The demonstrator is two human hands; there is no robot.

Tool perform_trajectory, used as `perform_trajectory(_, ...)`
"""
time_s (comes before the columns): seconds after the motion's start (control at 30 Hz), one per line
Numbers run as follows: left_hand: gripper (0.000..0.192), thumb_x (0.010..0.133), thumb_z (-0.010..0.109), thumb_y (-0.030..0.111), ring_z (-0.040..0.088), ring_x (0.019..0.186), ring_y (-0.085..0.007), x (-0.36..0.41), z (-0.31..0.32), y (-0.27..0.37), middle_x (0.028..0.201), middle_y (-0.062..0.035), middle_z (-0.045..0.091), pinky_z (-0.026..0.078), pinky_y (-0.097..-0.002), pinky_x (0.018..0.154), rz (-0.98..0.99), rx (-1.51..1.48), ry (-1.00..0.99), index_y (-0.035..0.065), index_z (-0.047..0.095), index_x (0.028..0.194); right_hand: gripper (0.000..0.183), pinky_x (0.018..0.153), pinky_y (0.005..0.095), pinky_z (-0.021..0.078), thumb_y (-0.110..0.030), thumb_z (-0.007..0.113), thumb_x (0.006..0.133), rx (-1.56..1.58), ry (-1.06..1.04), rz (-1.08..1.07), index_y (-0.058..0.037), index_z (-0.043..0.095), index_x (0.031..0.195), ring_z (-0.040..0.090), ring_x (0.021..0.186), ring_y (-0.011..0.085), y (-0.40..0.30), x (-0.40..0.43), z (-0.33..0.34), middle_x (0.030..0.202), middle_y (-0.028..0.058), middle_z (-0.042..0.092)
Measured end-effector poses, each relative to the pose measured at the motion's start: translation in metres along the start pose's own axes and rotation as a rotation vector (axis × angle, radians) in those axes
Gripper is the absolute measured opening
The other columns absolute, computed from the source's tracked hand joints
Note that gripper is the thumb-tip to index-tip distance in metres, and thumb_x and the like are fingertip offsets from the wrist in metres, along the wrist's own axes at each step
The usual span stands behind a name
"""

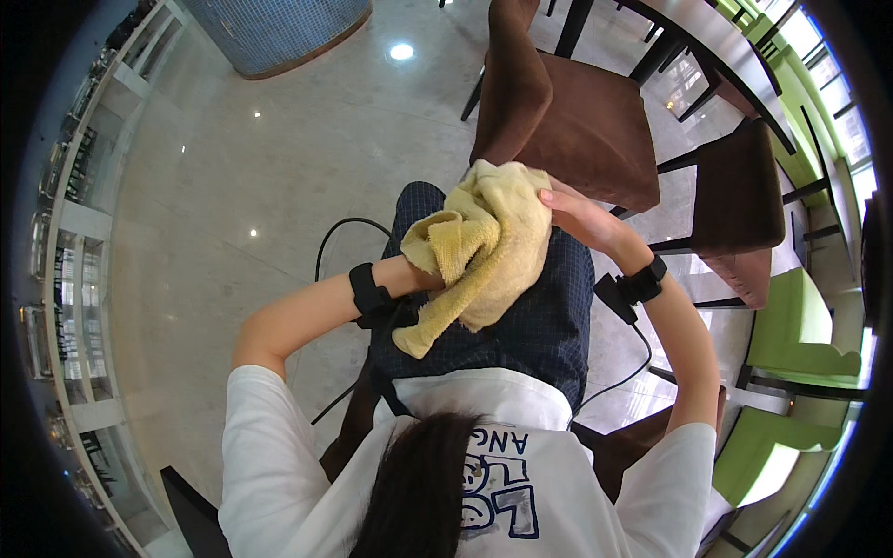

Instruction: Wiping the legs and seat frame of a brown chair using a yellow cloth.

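Note:
A yellow terry cloth towel [513, 237] is bunched up above my lap, with one corner hanging down toward my waist. My right hand [582, 213] grips its right edge, thumb on the near side and the other fingers largely hidden. From the left, my left hand [425, 277] reaches under the folds. The cloth covers its fingers, so their grip does not show. Whether anything lies inside the towel cannot be seen. Both wrists wear black straps, and a small black device [614, 296] with a cable sits at the right one.
Ahead stands a brown upholstered chair [593, 132], close beyond my hands. Another brown chair [736, 188] and a dark-edged table [698, 28] are at the right, with green seats [802, 328] farther out. A blue tiled column [279, 28] rises from the glossy floor [209, 195]. White shelving [87, 220] lines the left.

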State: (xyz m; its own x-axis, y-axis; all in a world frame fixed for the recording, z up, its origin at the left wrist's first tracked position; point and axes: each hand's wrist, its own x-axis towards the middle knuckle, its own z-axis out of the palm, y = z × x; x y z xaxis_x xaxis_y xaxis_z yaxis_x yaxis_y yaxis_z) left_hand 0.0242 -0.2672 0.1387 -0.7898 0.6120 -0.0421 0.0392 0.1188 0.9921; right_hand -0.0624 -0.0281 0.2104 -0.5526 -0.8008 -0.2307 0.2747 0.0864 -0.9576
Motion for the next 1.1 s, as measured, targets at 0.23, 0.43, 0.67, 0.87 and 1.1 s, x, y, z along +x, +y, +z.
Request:
perform_trajectory(0.23, 0.045, 0.091, 0.047, 0.034, 0.043, 0.116, -0.0154, -0.005, -0.013, 0.010, 0.129, -0.0043, 0.042, 0.037, -0.0315, 0.099, 0.187, 0.773, -0.128, 0.0137, 0.037, 0.129, 0.062, 0.100, 0.0341, 0.0280, -0.037, 0.054, 0.085, 0.258, -0.058, 0.132, 0.0022, 0.036, 0.130, 0.042, 0.116, 0.0200, -0.010, -0.005, -0.008, 0.125, 0.0100, 0.046)
perform_trajectory(0.43, 0.036, 0.091, 0.048, 0.023, 0.050, 0.108, -0.0161, 0.000, -0.007, 0.034, 0.122, -0.0044, 0.048, 0.041, -0.0301, 0.094, -0.280, -0.976, -0.144, 0.0121, 0.042, 0.125, 0.042, 0.092, 0.0282, 0.0370, -0.020, 0.061, 0.082, -0.084, 0.095, -0.076, -0.0033, 0.049, 0.119, 0.049, 0.104, 0.0123, -0.022, -0.015, 0.012, 0.109, 0.0043, 0.056)
perform_trajectory(0.67, 0.045, 0.093, 0.039, 0.035, 0.049, 0.111, -0.0197, 0.012, -0.046, 0.039, 0.123, -0.0108, 0.048, 0.041, -0.0343, 0.095, -0.141, -0.886, 0.220, 0.0023, 0.042, 0.124, 0.034, 0.084, 0.0243, 0.0442, -0.012, 0.057, 0.084, -0.169, 0.288, -0.242, -0.0022, 0.049, 0.116, 0.054, 0.096, 0.0093, -0.071, -0.028, -0.008, 0.102, 0.0022, 0.058)
perform_trajectory(0.87, 0.047, 0.091, 0.043, 0.036, 0.051, 0.109, -0.0183, 0.055, -0.065, 0.090, 0.124, -0.0096, 0.049, 0.038, -0.0324, 0.094, -0.009, -0.871, 0.277, 0.0024, 0.043, 0.124, 0.040, 0.089, 0.0253, 0.0411, -0.011, 0.058, 0.083, -0.501, 0.194, -0.343, -0.0010, 0.048, 0.120, 0.052, 0.102, 0.0101, -0.106, -0.017, -0.063, 0.110, 0.0036, 0.057)
perform_trajectory(1.1, 0.040, 0.085, 0.059, 0.020, 0.055, 0.096, -0.0105, 0.102, -0.112, 0.148, 0.107, -0.0033, 0.058, 0.044, -0.0264, 0.083, 0.301, -0.011, 0.525, 0.0057, 0.048, 0.120, 0.040, 0.082, 0.0244, 0.0417, -0.014, 0.054, 0.079, -0.792, 0.357, -0.167, -0.0017, 0.051, 0.117, 0.053, 0.093, 0.0099, -0.131, -0.022, -0.091, 0.102, 0.0029, 0.058)
